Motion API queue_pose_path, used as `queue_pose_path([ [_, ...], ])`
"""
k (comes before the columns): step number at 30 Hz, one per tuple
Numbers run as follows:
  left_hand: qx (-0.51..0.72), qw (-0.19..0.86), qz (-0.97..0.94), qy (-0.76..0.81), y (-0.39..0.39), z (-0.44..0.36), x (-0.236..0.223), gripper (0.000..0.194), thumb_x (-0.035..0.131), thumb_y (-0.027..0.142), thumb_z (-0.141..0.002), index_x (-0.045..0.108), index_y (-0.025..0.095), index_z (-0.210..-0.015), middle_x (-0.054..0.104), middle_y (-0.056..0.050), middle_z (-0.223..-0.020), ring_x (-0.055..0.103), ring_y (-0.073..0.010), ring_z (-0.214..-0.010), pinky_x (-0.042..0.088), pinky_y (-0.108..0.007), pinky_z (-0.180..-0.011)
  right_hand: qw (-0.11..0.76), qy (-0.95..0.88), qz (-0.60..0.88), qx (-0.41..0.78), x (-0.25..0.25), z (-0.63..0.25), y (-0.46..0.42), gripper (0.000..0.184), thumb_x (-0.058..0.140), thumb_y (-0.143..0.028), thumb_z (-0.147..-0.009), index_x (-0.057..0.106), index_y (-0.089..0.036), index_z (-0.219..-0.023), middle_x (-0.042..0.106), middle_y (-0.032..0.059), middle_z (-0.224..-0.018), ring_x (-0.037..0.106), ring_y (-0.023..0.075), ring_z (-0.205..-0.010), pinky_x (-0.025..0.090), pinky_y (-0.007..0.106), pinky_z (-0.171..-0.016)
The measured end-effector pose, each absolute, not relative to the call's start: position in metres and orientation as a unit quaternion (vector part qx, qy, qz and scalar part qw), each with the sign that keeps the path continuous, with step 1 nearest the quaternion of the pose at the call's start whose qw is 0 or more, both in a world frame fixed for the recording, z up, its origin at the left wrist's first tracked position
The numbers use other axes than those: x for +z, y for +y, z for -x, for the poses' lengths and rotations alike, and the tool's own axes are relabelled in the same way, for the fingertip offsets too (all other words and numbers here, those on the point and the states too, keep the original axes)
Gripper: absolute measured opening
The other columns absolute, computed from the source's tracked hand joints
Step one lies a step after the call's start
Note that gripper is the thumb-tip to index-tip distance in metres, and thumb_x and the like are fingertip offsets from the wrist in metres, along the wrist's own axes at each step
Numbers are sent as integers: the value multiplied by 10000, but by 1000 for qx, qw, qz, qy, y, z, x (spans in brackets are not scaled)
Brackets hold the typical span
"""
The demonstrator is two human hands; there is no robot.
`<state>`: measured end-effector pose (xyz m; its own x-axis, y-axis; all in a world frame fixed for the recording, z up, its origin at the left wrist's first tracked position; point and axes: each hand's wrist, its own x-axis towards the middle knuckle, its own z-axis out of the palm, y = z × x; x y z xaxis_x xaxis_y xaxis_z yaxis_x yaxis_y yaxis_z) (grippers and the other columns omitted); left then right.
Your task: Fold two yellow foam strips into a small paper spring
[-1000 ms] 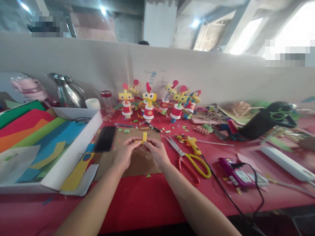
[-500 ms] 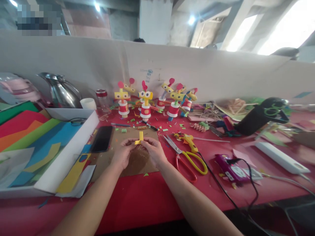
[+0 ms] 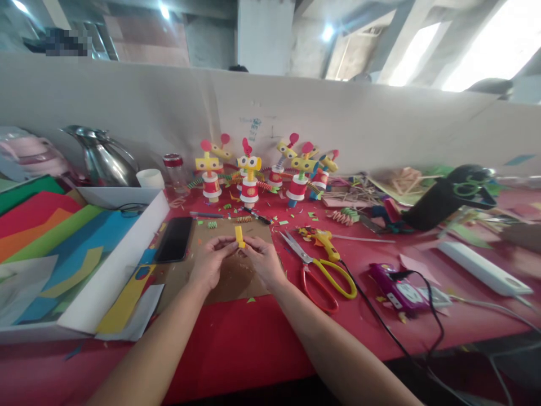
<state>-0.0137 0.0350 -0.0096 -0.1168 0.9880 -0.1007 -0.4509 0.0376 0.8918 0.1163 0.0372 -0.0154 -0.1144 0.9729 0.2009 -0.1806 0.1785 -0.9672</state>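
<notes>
Between my fingertips is a small folded yellow paper strip [image 3: 239, 235], its upper end standing upright. My left hand [image 3: 213, 259] pinches it from the left, and my right hand [image 3: 264, 259] pinches it from the right. Both hands hover over a brown cardboard sheet [image 3: 177, 287] on the red table. Small coiled paper springs [image 3: 244, 219] lie just beyond my fingers. Farther back stand several paper-cup figures [image 3: 249, 180] with yellow tube heads and coiled arms. To the right of my right hand rest large scissors [image 3: 313, 260] with red and yellow handles.
A yellow glue gun [image 3: 324, 243] lies behind the scissors, its black cord running right. On the left are a white box [image 3: 114, 282] of coloured paper, a phone [image 3: 174, 239] and a steel jug [image 3: 103, 158]. A purple device [image 3: 399, 290] and white power strip [image 3: 482, 268] are at right.
The yellow strip has turned and shifted slightly left, and its sideways flap now shows less. My fingers have adjusted around it. The things on the table lie as before.
</notes>
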Motion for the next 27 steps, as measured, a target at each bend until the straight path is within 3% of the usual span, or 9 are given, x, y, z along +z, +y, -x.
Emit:
queue_pose_path([
  [8,618,572,-326,430,36,14,-11,336,838,228,-506,697,126,-793,710,-34,-761,635,-127,-726,468,-274,-777,541,-595,378,459,-22,-118,40,208,596,-296,-784,746,-239,-917,568,20,-795,544,153,-742,450,277,-711],
  [12,634,543,-328,442,35,11,-13,342,835,245,-509,686,126,-793,707,-30,-743,629,-120,-701,466,-258,-732,539,-563,363,510,-22,-115,39,194,665,-340,-737,742,-225,-873,636,29,-858,584,180,-817,469,289,-743],
  [17,653,540,-313,429,34,7,-14,353,836,254,-504,670,128,-788,698,-21,-718,639,-129,-690,472,-276,-746,574,-463,361,571,-21,-111,38,276,695,-376,-709,723,-181,-902,690,33,-799,606,157,-703,492,294,-705],
  [27,651,589,-276,391,32,3,-6,325,836,211,-489,705,149,-780,718,-17,-743,651,-131,-689,481,-275,-740,612,-436,346,562,-16,-110,37,158,714,-307,-683,648,-196,-773,629,-17,-688,591,120,-649,491,260,-675],
])
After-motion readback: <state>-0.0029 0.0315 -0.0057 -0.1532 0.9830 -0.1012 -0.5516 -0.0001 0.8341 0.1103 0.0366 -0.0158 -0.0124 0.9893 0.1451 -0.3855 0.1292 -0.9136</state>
